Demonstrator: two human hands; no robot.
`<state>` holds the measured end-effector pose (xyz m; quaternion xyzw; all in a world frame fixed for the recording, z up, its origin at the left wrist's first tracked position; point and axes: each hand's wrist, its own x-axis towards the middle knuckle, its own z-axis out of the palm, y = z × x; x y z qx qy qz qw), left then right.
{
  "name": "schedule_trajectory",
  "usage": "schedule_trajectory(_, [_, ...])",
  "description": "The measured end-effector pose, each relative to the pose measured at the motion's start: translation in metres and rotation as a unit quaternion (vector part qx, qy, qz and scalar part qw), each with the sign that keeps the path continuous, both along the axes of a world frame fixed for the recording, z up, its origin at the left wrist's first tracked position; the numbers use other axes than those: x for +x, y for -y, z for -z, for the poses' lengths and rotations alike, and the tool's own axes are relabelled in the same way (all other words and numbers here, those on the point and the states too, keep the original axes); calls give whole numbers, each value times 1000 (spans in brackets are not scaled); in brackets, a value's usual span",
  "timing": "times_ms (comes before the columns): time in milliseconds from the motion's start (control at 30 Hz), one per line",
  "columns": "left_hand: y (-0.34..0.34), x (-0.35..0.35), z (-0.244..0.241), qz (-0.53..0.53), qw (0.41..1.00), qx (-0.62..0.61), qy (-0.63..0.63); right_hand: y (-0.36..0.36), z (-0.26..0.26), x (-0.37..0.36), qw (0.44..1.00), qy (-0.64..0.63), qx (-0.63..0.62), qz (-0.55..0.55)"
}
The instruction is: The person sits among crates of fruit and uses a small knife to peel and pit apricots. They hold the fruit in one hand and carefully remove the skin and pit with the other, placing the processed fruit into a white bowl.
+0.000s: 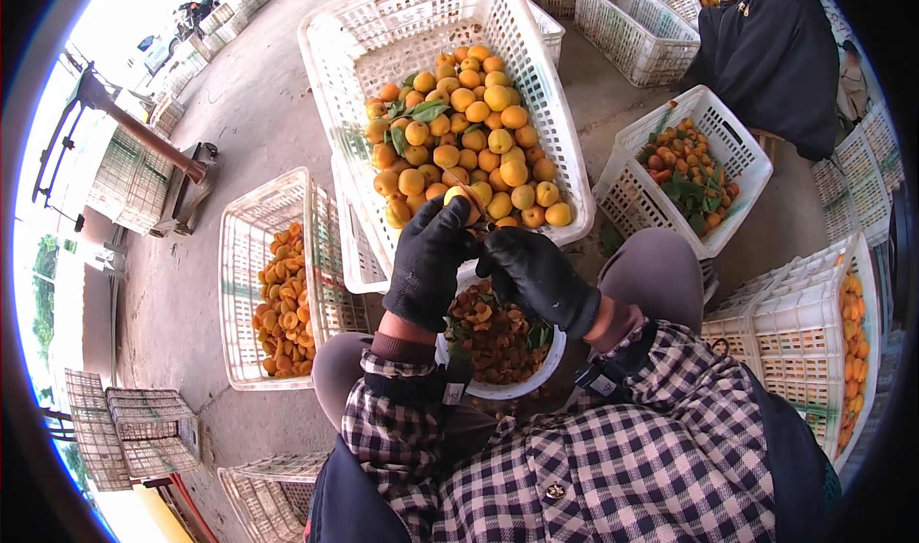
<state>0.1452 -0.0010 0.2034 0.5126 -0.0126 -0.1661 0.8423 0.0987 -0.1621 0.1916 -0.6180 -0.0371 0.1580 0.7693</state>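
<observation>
My left hand (432, 263), in a black glove, holds an apricot (459, 202) between thumb and fingers at the near edge of a white plastic crate (574, 212). My right hand (538, 277), also gloved in black, is closed just right of it. Its fingers grip a small dark tool, mostly hidden, that meets the left fingertips. Whole apricots (467, 126) and some green leaves fill the near part of the crate. Below my hands, a white bucket (500, 392) between my knees holds brown scraps (495, 342) and leaves.
At left, a crate (237, 284) holds halved apricots (285, 306). At right stand a crate of reddish apricots and leaves (689, 173) and another of orange fruit (853, 356). A person in dark clothing (772, 54) sits at upper right. A platform scale (183, 191) stands at left.
</observation>
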Motion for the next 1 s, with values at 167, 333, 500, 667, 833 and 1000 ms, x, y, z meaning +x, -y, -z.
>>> schedule_trajectory(167, [-3, 2, 10, 9, 1000, -19, -19, -1, 10, 3, 1000, 16, 3, 7])
schedule_trajectory(333, [-1, 0, 6, 4, 999, -22, -25, -2, 11, 3, 999, 33, -13, 12])
schedule_trajectory(500, [-2, -3, 0, 11, 999, -23, -34, -2, 15, 3, 999, 42, -12, 10])
schedule_trajectory(667, [-7, 1, 8, 27, 999, -29, -34, -3, 12, 3, 999, 35, -4, 5])
schedule_trajectory(833, [-4, -3, 2, 12, 1000, -5, -18, -1, 13, 4, 999, 37, -18, 2])
schedule_trajectory(1000, [-2, -4, 0, 12, 1000, 4, 16, 0, 12, 4, 999, 42, -32, -8])
